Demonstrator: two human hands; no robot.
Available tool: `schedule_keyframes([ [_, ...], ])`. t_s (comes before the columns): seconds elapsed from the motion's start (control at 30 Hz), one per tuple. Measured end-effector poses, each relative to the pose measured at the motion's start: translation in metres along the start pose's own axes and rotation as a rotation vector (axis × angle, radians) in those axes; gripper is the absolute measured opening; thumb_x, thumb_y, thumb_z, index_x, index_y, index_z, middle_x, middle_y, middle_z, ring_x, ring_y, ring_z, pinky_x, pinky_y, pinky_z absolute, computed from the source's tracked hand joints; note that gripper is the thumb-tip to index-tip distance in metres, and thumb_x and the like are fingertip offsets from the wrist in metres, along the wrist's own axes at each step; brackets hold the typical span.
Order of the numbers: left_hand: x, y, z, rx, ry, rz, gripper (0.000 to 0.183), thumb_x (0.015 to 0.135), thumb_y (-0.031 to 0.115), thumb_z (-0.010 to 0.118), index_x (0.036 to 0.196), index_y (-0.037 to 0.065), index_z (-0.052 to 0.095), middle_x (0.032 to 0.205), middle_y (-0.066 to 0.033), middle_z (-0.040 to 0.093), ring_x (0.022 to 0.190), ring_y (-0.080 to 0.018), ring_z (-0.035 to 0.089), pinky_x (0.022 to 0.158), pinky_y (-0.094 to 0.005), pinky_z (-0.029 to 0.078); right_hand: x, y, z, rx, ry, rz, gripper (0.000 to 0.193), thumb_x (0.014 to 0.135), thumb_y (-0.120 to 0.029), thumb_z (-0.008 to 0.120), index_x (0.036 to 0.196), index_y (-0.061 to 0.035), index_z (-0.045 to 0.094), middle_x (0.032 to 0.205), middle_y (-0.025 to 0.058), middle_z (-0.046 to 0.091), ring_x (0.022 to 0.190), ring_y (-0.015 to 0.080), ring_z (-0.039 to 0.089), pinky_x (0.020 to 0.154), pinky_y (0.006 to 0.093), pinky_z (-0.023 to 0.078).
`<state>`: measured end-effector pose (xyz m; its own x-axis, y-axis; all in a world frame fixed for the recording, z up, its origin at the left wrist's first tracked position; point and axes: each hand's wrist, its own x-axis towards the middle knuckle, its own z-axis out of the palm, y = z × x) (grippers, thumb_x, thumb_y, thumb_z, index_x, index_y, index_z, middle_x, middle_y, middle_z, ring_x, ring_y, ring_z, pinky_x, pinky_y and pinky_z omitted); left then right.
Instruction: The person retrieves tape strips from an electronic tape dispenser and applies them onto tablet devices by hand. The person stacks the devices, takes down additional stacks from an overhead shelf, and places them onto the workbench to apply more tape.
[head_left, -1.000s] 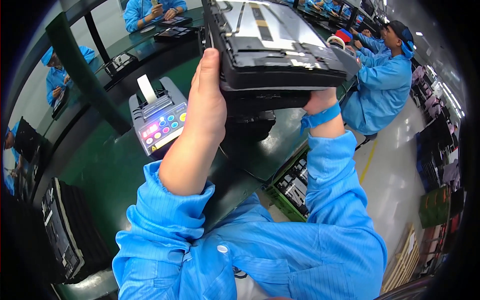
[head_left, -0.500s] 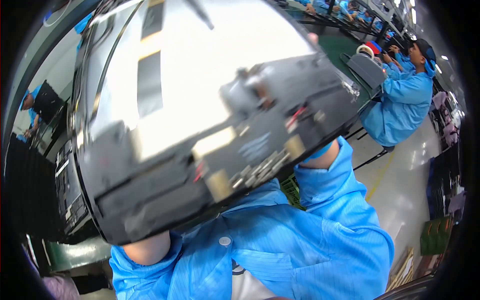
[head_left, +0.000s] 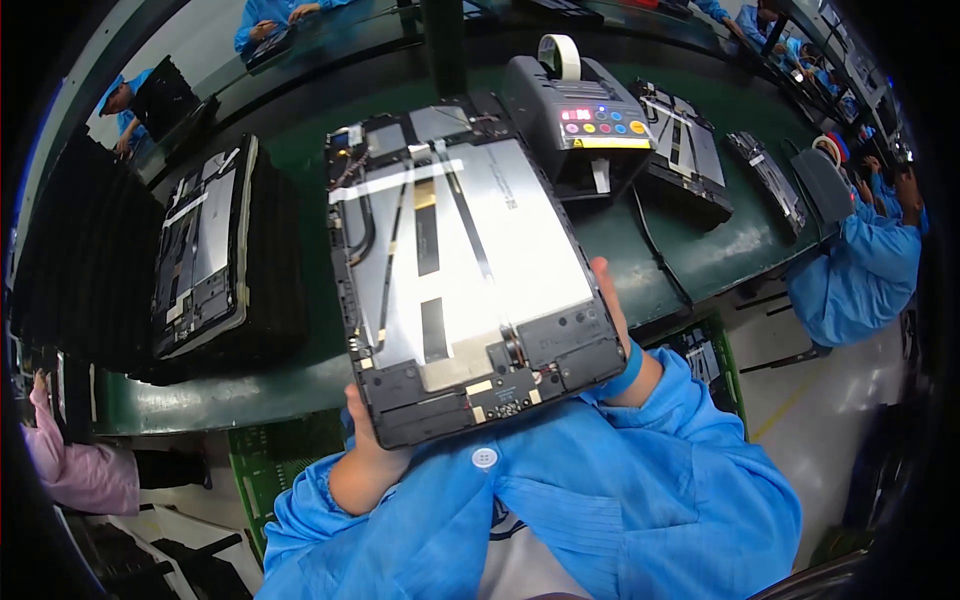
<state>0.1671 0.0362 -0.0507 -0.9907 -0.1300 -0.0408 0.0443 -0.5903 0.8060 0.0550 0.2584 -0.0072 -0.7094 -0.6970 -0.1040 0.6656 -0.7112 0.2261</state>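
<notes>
Between my two hands is an opened tablet, its inner side up, showing silver battery cells, dark flat cables and a black lower section. A strip of pale tape crosses its upper end. My left hand grips the near left corner, its fingers mostly hidden underneath. On the right edge, near the lower corner, my right hand holds on with its thumb along the side; the other fingers are out of sight below. The tablet is tilted over the near edge of the green table, in front of my chest.
A grey tape dispenser with a tape roll on top stands just beyond the tablet. More opened tablets are stacked at left, and another stack lies right of the dispenser. Green crates sit below the table edge. Co-workers sit nearby.
The tablet has come down and away from the camera, where it filled much of the view and was blurred. The table, tape dispenser and stacks now show. Both hands still hold it.
</notes>
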Motion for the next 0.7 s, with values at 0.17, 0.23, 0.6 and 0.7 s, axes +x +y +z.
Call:
schedule_keyframes([
  [0.17,0.01,0.007,0.009,0.148,-0.053,-0.033,0.084,0.083,0.067,0.047,0.137,0.005,0.029,0.125,-0.0138,0.049,0.113,-0.0253,0.052,0.093,-0.041,0.046,0.006,-0.009,-0.006,-1.026,-0.075,-0.13,0.083,0.088,-0.063,0.04,0.145,-0.0078,0.017,0.142,0.016,0.033,0.129,0.0273,0.039,0.103,0.0397,0.039],
  [0.23,0.013,0.01,0.007,0.334,-0.114,-0.014,0.082,0.086,0.064,0.045,0.14,0.006,0.023,0.13,-0.0154,0.044,0.114,-0.025,0.051,0.094,-0.0395,0.046,0.005,-0.014,-0.011,-1.038,-0.079,-0.12,0.084,0.088,-0.064,0.04,0.145,-0.0079,0.016,0.143,0.0162,0.032,0.129,0.0272,0.039,0.102,0.0398,0.039],
  [0.6,0.023,0.025,0.024,0.522,-0.328,0.414,0.138,0.057,0.058,0.08,0.143,-0.002,-0.01,0.145,-0.0235,0.022,0.13,-0.0332,0.034,0.105,-0.0425,0.031,-0.023,-0.014,0.017,-1.891,-0.508,-0.562,0.118,0.069,-0.077,0.054,0.144,0.0034,0.011,0.15,0.0283,0.003,0.14,0.0389,0.001,0.111,0.0457,0.006],
  [0.7,0.026,0.023,0.025,0.638,-0.325,0.508,0.136,0.057,0.05,0.084,0.143,-0.003,-0.007,0.144,-0.0223,0.024,0.129,-0.0315,0.036,0.105,-0.0409,0.031,-0.021,-0.02,0.011,-1.987,-0.557,-0.705,0.123,0.061,-0.074,0.065,0.142,0.0054,0.018,0.146,0.0339,0.011,0.138,0.0444,0.009,0.109,0.0494,0.012],
])
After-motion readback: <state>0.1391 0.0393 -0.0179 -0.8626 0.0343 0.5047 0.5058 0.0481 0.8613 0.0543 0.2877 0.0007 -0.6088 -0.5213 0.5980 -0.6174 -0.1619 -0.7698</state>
